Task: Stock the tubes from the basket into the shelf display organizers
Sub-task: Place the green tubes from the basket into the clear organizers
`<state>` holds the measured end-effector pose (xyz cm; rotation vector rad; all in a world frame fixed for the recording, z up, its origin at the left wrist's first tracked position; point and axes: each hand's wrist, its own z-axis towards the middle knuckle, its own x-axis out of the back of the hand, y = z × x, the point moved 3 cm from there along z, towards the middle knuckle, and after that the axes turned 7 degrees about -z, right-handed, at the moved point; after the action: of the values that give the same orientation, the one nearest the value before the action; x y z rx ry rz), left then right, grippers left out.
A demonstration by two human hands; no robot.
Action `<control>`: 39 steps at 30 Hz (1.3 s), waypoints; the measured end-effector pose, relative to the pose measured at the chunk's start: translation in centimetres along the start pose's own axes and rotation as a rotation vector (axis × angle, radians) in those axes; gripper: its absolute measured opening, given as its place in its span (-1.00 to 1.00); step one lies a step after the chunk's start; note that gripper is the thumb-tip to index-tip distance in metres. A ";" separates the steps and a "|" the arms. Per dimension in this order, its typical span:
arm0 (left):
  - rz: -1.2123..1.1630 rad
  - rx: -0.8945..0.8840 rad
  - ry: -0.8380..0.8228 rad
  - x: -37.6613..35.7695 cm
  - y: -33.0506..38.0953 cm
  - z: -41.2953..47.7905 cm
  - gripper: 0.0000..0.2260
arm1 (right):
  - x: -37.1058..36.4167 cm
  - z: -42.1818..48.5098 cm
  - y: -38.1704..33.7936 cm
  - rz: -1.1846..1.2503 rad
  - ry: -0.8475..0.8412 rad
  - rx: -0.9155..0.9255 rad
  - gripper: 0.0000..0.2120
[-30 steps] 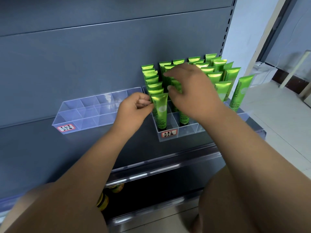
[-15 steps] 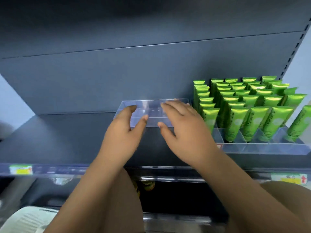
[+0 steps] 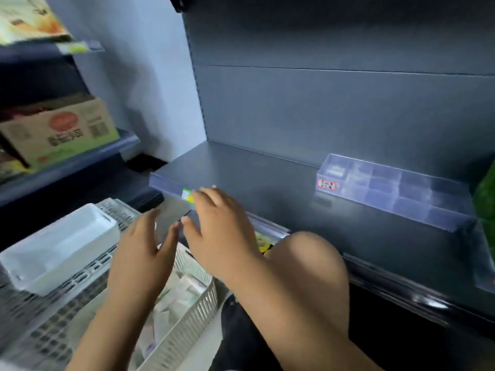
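Note:
Both hands hover with spread fingers over a white slotted basket (image 3: 192, 314) at the lower left, which holds several pale white and green tubes (image 3: 184, 293). My left hand (image 3: 139, 261) is above the basket's middle, holding nothing. My right hand (image 3: 219, 234) is beside it, just in front of the shelf edge, also holding nothing. A clear divided organizer (image 3: 396, 191) with no tubes in it stands on the grey shelf (image 3: 254, 178) at the right. Green tubes (image 3: 486, 199) show as a blur at the far right edge.
A white rectangular bin (image 3: 56, 247) rests on a grey slotted crate (image 3: 53, 317) at the left. A cardboard box (image 3: 59, 129) sits on a neighbouring shelf at the upper left. My bare knee (image 3: 308, 266) is raised in front of the lower shelf.
The view has swung left and down, away from the filled organizer. Both hands have left the clear organizer and dropped to above the basket of tubes.

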<state>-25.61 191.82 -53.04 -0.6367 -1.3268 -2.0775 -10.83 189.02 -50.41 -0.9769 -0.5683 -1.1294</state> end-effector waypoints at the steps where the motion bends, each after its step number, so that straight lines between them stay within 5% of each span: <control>1: 0.033 0.038 0.018 0.9 -2.0 -0.1 -0.54 | -2.0 0.4 -1.5 0.008 -0.048 0.019 -0.66; 8: 0.146 0.279 0.009 2.2 -14.8 -2.9 -0.58 | -14.8 0.6 -5.6 0.010 -0.431 0.096 -0.73; 17: 0.117 0.558 -0.181 -5.7 -25.9 -4.6 -0.64 | -25.5 1.1 -4.6 -0.010 -0.798 -0.021 -0.82; 23: 0.112 0.719 -0.328 -11.8 -31.5 -4.5 -0.48 | -33.8 1.6 -4.8 0.086 -1.001 -0.261 -0.70; 31: 0.114 0.880 -0.425 -18.1 -38.7 -3.7 -0.76 | -43.6 -4.2 2.0 0.041 -1.184 -0.798 -0.59; 39: 0.115 1.004 -0.410 -22.6 -42.1 -4.0 -0.79 | -49.1 -7.2 4.6 -0.158 -1.211 -1.016 -0.30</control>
<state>-39.08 207.02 -96.44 -0.6433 -2.2253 -0.9674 -24.70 207.00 -94.76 -2.5874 -1.0494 -0.8285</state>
